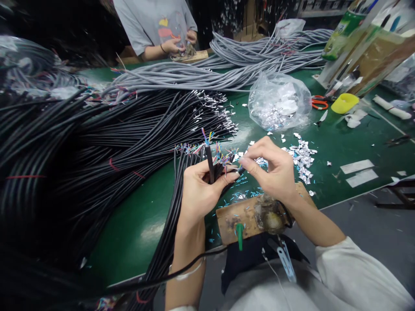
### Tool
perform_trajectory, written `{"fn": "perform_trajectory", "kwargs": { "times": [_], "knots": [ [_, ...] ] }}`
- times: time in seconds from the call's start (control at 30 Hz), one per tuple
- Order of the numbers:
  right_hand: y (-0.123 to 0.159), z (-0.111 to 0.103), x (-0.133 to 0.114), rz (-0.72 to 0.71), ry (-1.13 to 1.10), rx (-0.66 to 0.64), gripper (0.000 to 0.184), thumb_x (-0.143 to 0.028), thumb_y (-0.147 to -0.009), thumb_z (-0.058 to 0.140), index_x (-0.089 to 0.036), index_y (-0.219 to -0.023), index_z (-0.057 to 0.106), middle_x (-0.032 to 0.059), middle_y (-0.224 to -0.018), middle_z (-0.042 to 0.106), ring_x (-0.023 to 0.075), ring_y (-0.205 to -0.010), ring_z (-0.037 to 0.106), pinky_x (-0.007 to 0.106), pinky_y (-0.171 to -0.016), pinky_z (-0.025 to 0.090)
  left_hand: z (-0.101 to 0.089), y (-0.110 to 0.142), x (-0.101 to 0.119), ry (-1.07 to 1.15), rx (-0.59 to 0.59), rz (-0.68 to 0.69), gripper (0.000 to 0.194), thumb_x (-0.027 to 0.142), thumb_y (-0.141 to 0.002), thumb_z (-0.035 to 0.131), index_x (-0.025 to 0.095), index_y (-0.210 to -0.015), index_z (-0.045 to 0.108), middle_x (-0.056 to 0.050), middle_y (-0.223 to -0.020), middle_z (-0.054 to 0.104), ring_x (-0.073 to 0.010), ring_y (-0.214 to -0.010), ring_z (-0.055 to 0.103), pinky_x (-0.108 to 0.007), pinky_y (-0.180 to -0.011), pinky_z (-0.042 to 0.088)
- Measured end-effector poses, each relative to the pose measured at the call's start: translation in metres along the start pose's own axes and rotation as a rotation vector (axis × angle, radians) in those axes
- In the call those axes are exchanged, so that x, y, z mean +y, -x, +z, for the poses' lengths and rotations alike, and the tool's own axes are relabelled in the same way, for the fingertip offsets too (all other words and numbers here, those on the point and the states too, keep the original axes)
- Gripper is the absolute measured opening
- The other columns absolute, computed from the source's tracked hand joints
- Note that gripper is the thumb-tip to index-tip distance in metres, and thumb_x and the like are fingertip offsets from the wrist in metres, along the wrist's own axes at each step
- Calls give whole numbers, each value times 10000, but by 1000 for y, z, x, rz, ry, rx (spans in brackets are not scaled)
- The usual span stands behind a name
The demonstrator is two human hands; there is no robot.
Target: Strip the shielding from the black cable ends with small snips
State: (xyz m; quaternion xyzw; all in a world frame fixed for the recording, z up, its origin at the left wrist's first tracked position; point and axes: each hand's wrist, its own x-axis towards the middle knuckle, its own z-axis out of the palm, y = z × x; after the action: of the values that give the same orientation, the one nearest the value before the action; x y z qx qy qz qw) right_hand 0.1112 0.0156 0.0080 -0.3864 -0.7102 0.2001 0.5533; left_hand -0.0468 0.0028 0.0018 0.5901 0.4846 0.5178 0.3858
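My left hand (202, 188) is closed round black cable ends. One black cable (210, 164) stands upright in it, with short coloured wires (206, 137) fanning out of its stripped tip. Another dark cable end lies between the left thumb and forefinger, pointing right. My right hand (274, 168) is in a pinch at that cable's tip, where small coloured wires show; its exact hold is partly hidden. Behind the left fingers, more stripped ends with multicoloured wires (223, 157) stick up from a bundle of black cables (168, 224) that runs down past my left wrist.
Black cables (106, 134) pile up on the left of the green table (139, 224). Grey cables (181, 77) lie behind, near a co-worker's hands (171, 45). A bag of foil scraps (279, 101), orange scissors (319, 103), loose foil (303, 160) and a wooden board (233, 220) surround my right side.
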Motion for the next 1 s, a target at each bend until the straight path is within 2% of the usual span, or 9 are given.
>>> {"fn": "perform_trajectory", "kwargs": {
  "times": [0.1, 0.2, 0.3, 0.53, 0.63, 0.73, 0.83, 0.9, 1.0],
  "knots": [
    [4, 2, -4, -231, 205, 168, 45, -194, -741, 692, -236, -742, 678, -13, -690, 644, 154, -717, 524, 354, -696, 409, 0, 0, -1, 19, 72, 3, 124, 180, -608, 784, 180, -721, 733, 6, -664, 708, -126, -609, 642, -224, -583, 525],
    [7, 3, -6, -380, 270, 182, 106, -176, -716, 710, -252, -784, 682, -30, -665, 653, 145, -679, 507, 348, -666, 398, -1, 1, -3, 35, 167, 32, 147, 186, -583, 805, 189, -711, 732, 17, -650, 696, -109, -594, 618, -212, -561, 503],
    [8, 5, -6, -434, 269, 176, 114, -165, -719, 705, -243, -797, 676, -35, -645, 652, 134, -652, 507, 332, -637, 390, -2, 1, -5, 27, 200, 68, 140, 194, -579, 809, 193, -693, 727, 24, -630, 677, -100, -576, 595, -209, -539, 483],
    [8, 6, -5, -492, 268, 183, 128, -154, -717, 702, -258, -787, 675, -38, -645, 653, 134, -650, 503, 323, -612, 380, -3, 1, -5, 20, 192, 82, 145, 219, -584, 810, 195, -699, 725, 21, -632, 663, -109, -597, 597, -222, -566, 488],
    [7, 5, -5, -438, 216, 183, 144, -161, -706, 705, -277, -785, 674, -30, -645, 637, 144, -633, 504, 336, -605, 387, -2, 0, -5, 19, 143, 77, 140, 234, -607, 801, 199, -720, 726, 17, -670, 664, -113, -627, 594, -229, -603, 487],
    [6, 2, -6, -218, 169, 187, 141, -172, -739, 664, -278, -832, 673, -8, -728, 643, 164, -694, 533, 362, -661, 423, 1, -1, -5, -25, 14, 84, 133, 250, -635, 787, 205, -746, 730, 1, -730, 663, -128, -687, 595, -245, -652, 482],
    [3, -1, -5, -57, 135, 111, 90, -196, -784, 623, -249, -841, 667, 6, -791, 653, 175, -780, 556, 371, -722, 438, 3, -2, -7, -49, -117, 69, 150, 281, -640, 783, 202, -759, 736, -20, -782, 671, -150, -738, 598, -266, -683, 481],
    [2, -2, -4, -26, 101, 64, 53, -190, -796, 609, -223, -792, 650, 6, -765, 645, 166, -769, 552, 355, -717, 441, 4, -2, -8, -34, -152, 21, 185, 303, -644, 779, 193, -787, 738, -29, -789, 678, -150, -717, 595, -270, -671, 484],
    [0, -2, -3, -18, 80, 28, 66, -169, -801, 597, -200, -746, 616, 6, -736, 630, 152, -743, 537, 339, -715, 438, 1, -2, -7, 16, -141, -49, 232, 325, -660, 764, 173, -832, 733, -35, -771, 686, -145, -684, 601, -262, -645, 495]
  ]
}}
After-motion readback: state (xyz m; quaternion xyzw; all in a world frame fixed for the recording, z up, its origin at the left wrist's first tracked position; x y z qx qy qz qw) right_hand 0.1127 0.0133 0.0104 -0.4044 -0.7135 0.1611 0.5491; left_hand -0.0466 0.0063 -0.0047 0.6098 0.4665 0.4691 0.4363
